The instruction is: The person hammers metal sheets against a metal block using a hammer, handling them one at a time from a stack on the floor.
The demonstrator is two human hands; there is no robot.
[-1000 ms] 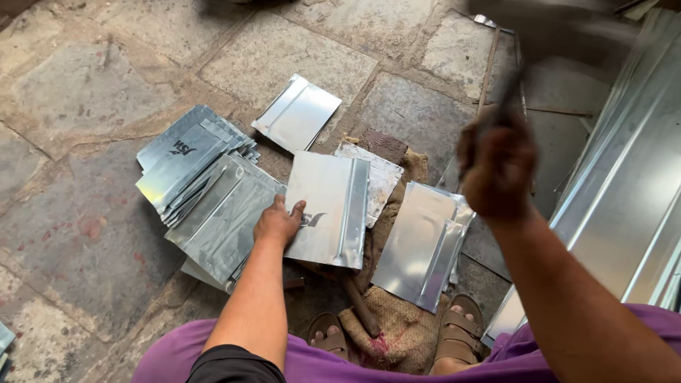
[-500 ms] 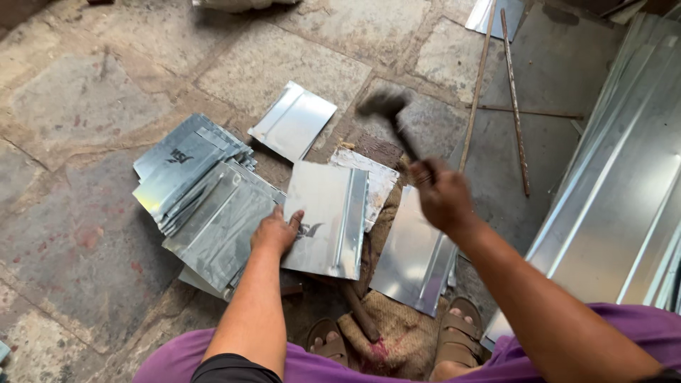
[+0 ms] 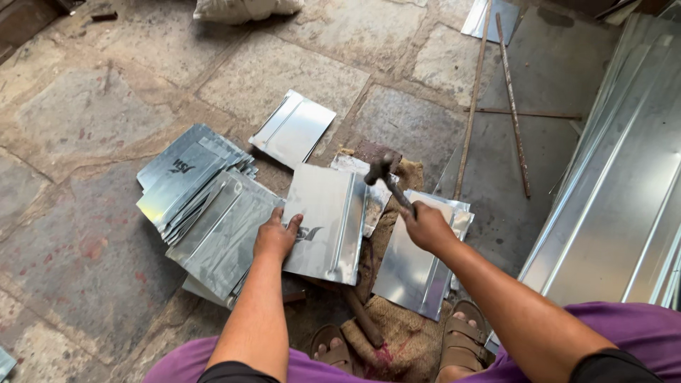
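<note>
The hammer (image 3: 383,170) has dropped toward the metal sheet (image 3: 328,221); right hand (image 3: 424,227) grips it, left hand (image 3: 275,235) pins the sheet, its edge seemingly still unfinished, beside a stack (image 3: 206,206).

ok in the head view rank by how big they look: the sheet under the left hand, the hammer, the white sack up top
1. Metal sheet
2. White sack, cut off by the frame's edge, so unsure
3. Hammer, in the right hand

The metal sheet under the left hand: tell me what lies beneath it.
The metal sheet, pressed by the left hand, overlaps a sheet stack on one side and burlap sacking on the other. A wooden bar emerges below it. What supports its middle is hidden.
</note>
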